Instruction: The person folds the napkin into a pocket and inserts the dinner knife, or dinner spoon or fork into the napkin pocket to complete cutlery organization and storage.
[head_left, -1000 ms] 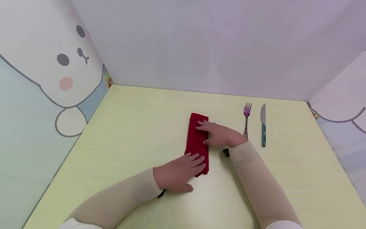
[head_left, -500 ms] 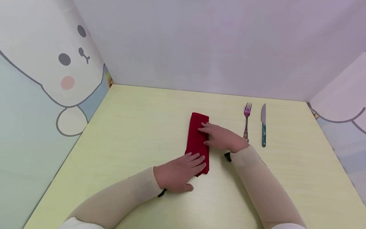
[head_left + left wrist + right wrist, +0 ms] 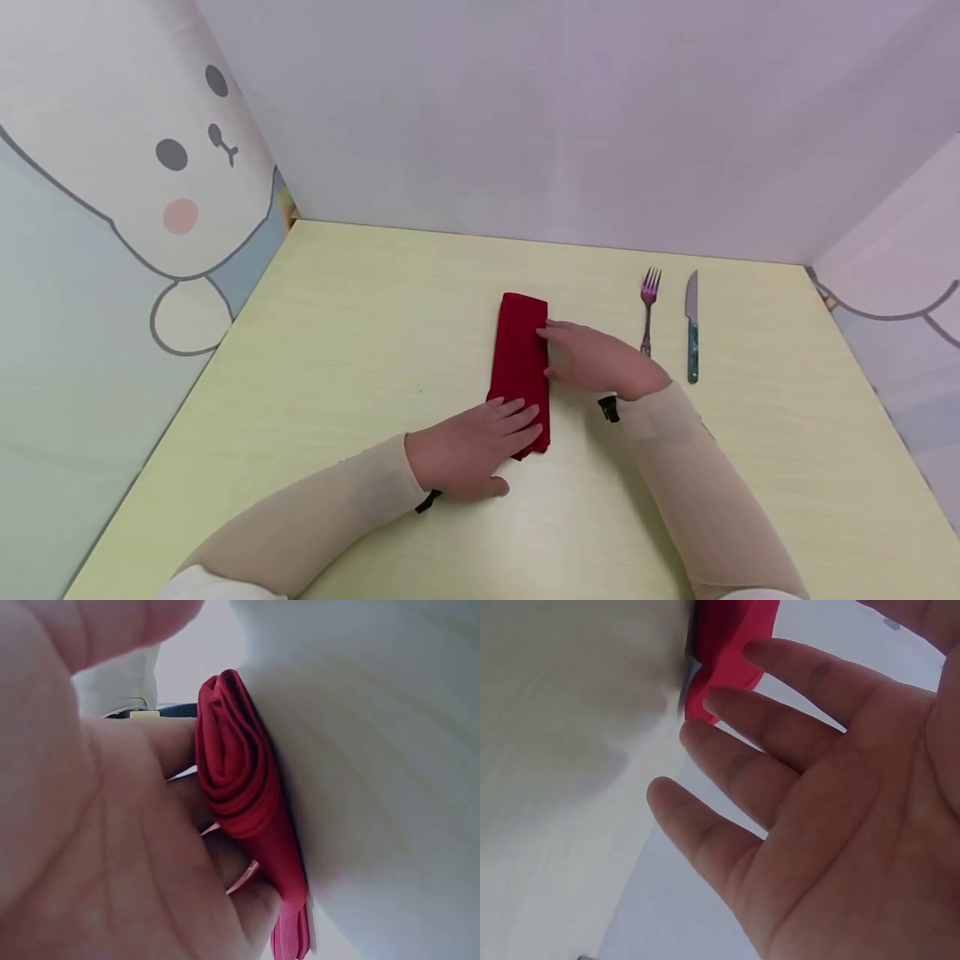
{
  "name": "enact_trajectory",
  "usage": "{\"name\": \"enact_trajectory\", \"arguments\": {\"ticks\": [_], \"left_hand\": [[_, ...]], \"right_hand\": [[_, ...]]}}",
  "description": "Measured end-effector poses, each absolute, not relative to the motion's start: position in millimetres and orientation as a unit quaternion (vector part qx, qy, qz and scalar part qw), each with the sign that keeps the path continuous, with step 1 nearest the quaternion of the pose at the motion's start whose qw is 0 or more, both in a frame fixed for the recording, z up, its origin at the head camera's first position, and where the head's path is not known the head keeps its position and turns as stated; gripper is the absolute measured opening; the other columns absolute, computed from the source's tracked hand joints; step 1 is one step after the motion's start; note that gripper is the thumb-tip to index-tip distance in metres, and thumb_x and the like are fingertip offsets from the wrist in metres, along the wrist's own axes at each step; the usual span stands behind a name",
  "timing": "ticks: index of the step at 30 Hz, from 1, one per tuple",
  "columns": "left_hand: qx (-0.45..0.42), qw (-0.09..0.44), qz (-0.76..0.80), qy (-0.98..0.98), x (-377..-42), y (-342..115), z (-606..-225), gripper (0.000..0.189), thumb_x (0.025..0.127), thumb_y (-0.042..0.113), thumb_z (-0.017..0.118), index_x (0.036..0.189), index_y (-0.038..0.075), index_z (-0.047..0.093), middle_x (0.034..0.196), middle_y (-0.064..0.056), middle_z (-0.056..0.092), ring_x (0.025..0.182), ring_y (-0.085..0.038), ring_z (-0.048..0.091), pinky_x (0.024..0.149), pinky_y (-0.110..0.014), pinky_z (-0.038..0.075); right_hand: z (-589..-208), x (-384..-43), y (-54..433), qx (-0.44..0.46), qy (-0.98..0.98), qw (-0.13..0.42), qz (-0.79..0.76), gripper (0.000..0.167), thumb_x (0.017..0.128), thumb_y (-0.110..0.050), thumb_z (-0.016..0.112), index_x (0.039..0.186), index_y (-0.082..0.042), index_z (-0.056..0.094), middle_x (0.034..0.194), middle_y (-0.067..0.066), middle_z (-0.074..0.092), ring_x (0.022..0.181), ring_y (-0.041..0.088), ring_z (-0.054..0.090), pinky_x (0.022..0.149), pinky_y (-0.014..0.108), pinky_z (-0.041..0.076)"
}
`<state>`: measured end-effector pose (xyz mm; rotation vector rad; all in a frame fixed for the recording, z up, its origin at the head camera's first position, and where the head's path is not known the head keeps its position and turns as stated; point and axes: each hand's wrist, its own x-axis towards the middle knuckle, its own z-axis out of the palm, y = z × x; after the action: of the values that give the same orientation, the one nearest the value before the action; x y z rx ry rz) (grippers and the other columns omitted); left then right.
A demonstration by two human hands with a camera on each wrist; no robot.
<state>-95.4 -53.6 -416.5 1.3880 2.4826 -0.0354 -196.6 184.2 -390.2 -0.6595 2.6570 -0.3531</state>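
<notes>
A dark red cloth napkin (image 3: 520, 346), folded into a long narrow strip, lies lengthwise on the table. My left hand (image 3: 472, 450) rests over its near end with fingers spread nearly straight. In the left wrist view the rolled layers of the napkin (image 3: 236, 765) show end-on, with the fingers laid along its top. My right hand (image 3: 600, 357) is at the napkin's right edge, its fingertips right at that edge in the head view. The right wrist view shows the fingers of the right hand (image 3: 802, 765) extended and spread, holding nothing.
Beyond my right hand lie a fork (image 3: 649, 300) with purplish tines and a knife (image 3: 692, 333) with a teal handle, side by side. The right hand and wrist cover the fork's handle end. A pale wall (image 3: 525, 125) rises behind the pale yellow table (image 3: 375, 333).
My right hand has slid rightward off the napkin's top to its right edge, uncovering more of the cloth. The left hand has stayed on the near end.
</notes>
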Motion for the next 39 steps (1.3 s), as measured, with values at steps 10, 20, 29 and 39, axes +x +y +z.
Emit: {"name": "enact_trajectory", "arguments": {"ticks": [10, 20, 29, 39], "left_hand": [[0.476, 0.155, -0.008, 0.865, -95, -52, -420, 0.080, 0.099, 0.045, 0.066, 0.164, 0.015, 0.030, 0.170, -0.004, 0.021, 0.157, -0.026, 0.015, 0.125, -0.038, 0.014], [0.476, 0.149, -0.007, 0.867, -95, -52, -421, 0.079, 0.100, 0.045, 0.065, 0.163, 0.013, 0.030, 0.170, -0.005, 0.021, 0.157, -0.026, 0.015, 0.126, -0.038, 0.013], [0.473, 0.146, -0.003, 0.869, -95, -53, -421, 0.079, 0.099, 0.043, 0.066, 0.163, 0.013, 0.031, 0.170, -0.005, 0.022, 0.157, -0.027, 0.016, 0.126, -0.038, 0.013], [0.473, 0.146, -0.002, 0.869, -94, -54, -422, 0.079, 0.100, 0.043, 0.065, 0.163, 0.012, 0.030, 0.170, -0.005, 0.022, 0.157, -0.027, 0.016, 0.126, -0.039, 0.012]], "right_hand": [[-379, -208, 235, -0.132, 0.956, 0.180, -0.188, 0.070, 0.102, -0.037, 0.063, 0.158, -0.004, 0.038, 0.161, 0.022, 0.035, 0.148, 0.044, 0.032, 0.117, 0.062, 0.029], [-359, -225, 286, -0.047, 0.962, 0.137, -0.231, 0.059, 0.105, -0.042, 0.057, 0.142, 0.003, 0.047, 0.145, 0.029, 0.048, 0.133, 0.048, 0.046, 0.108, 0.065, 0.036], [-362, -248, 295, 0.019, 0.965, 0.159, -0.207, 0.056, 0.105, -0.045, 0.052, 0.122, 0.008, 0.051, 0.124, 0.031, 0.055, 0.113, 0.047, 0.054, 0.096, 0.063, 0.045], [-367, -282, 301, 0.079, 0.946, 0.241, -0.201, 0.050, 0.105, -0.042, 0.054, 0.066, -0.011, 0.053, 0.057, 0.001, 0.053, 0.053, 0.014, 0.045, 0.066, 0.037, 0.041]]}}
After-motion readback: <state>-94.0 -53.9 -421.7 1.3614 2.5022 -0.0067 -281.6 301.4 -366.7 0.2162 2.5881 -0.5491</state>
